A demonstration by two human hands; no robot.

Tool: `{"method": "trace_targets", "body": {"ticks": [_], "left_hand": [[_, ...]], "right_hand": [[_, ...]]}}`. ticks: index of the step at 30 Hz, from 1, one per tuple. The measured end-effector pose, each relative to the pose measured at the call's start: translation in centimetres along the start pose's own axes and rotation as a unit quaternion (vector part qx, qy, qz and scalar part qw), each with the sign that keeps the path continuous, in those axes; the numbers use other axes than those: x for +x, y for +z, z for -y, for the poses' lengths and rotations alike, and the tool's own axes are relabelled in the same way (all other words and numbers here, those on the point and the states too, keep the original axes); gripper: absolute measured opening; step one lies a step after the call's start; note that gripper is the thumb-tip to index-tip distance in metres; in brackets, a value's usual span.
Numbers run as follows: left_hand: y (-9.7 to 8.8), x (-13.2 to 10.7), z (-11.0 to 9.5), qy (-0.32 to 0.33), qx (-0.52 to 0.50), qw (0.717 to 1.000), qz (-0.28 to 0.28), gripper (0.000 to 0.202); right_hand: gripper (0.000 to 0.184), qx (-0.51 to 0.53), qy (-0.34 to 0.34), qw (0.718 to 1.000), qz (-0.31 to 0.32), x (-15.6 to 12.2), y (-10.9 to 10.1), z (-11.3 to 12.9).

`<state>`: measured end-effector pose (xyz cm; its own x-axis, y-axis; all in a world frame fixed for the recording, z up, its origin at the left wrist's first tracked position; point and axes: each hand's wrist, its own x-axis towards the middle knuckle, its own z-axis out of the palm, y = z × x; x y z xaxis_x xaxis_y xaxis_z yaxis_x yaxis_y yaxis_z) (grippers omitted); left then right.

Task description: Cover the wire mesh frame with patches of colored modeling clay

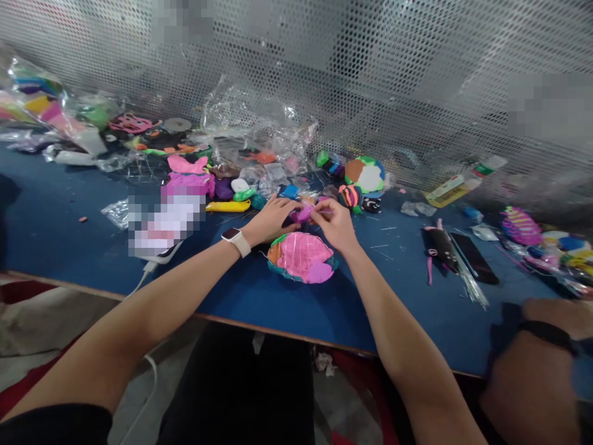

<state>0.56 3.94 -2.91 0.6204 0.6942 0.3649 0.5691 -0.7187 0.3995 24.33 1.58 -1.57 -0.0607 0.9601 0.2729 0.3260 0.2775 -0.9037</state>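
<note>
A lump of purple clay [303, 214] is between my two hands, above the far edge of a flat clay piece. My left hand [274, 217], with a white-strapped watch on the wrist, has its fingers curled at the lump's left side. From the right, my right hand [334, 225] pinches the same lump between thumb and fingertips. Just below both hands, the flat rounded clay piece [299, 254] lies on the blue table [282, 315]. It is mostly pink, with orange at the left, a teal rim, a purple patch at the lower right and thin pale strands across it.
Left of my hands are a yellow utility knife [228, 206] and a cabled phone [167, 224]. Clear plastic bags [250, 117] and a multicolored clay disc [365, 174] lie near the perforated metal wall. A black phone [475, 258] and another person's blurred arm [532, 377] are at right.
</note>
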Motion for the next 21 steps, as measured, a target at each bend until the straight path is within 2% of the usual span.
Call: {"method": "trace_targets", "body": {"ticks": [4, 8, 11, 15, 21], "left_hand": [[-0.1, 0.0, -0.2, -0.018, -0.026, 0.998, -0.053, 0.046], [-1.1, -0.3, -0.6, -0.013, -0.091, 0.989, -0.119, 0.045], [-1.9, -0.6, -0.7, 0.016, -0.103, 0.989, -0.108, 0.045], [-2.5, -1.0, -0.8, 0.033, -0.064, 0.994, -0.087, 0.050], [-3.1, -1.3, -1.3, 0.056, -0.054, 0.995, -0.069, 0.050]], "right_hand": [[0.059, 0.049, -0.036, 0.998, -0.018, -0.4, 0.3, 1.1], [0.061, 0.080, -0.053, 0.995, -0.001, -0.9, 0.0, 2.3], [0.057, 0.064, -0.059, 0.996, 0.019, -1.4, -0.3, 3.0], [0.054, 0.038, -0.076, 0.995, 0.043, -2.0, -0.4, 3.4], [0.048, 0.036, -0.109, 0.992, 0.048, -2.8, -0.3, 4.5]]}}
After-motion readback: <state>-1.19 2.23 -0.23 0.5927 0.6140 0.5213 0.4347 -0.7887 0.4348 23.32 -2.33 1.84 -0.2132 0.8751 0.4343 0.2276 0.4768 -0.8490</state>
